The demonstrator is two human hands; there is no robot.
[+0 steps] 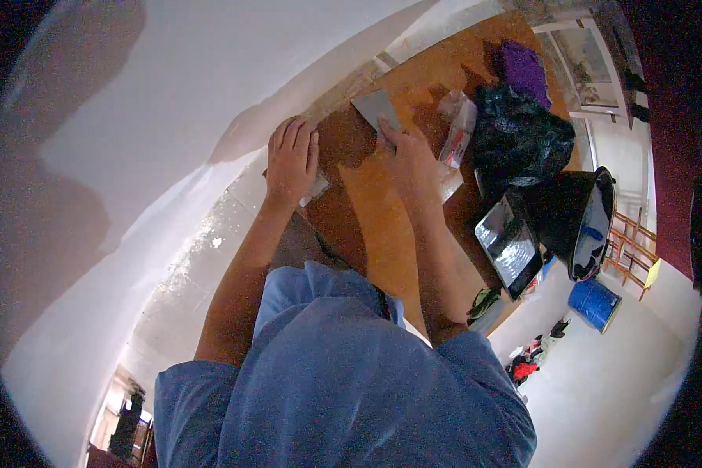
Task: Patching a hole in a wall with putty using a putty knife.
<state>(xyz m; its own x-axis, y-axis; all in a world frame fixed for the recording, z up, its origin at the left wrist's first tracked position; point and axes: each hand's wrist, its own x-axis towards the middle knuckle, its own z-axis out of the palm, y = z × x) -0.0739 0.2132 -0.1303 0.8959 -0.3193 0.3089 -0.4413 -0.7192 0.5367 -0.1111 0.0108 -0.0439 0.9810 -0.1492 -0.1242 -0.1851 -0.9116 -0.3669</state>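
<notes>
Grey, flat, rectangular piece (371,106) of stiff-looking material sits in the grip of my right fingers (387,129), one of them laid over its near edge while the others curl underneath, out of sight. It juts forward and to the left from that grip, over the orange-brown, smooth surface (373,204). My left fingers (290,134) are stretched out, palm down and close together, just left of the piece and apart from it, by the edge along the white wall (179,86); I cannot tell whether anything lies beneath that palm. A small, pale, flat scrap (317,189) shows just behind them, beside my left wrist.

Close to the right of my right fingers lies a clear plastic packet (459,129) with white and red on it. Farther right is a crumpled, shiny black plastic bag (519,144), and beyond that, ahead of my fingers, a purple cloth bundle (524,70). Behind and to the right of my right fingers is a glossy, black-edged rectangular panel (508,242), with a large black tub-shaped container (569,222) just to its right.
</notes>
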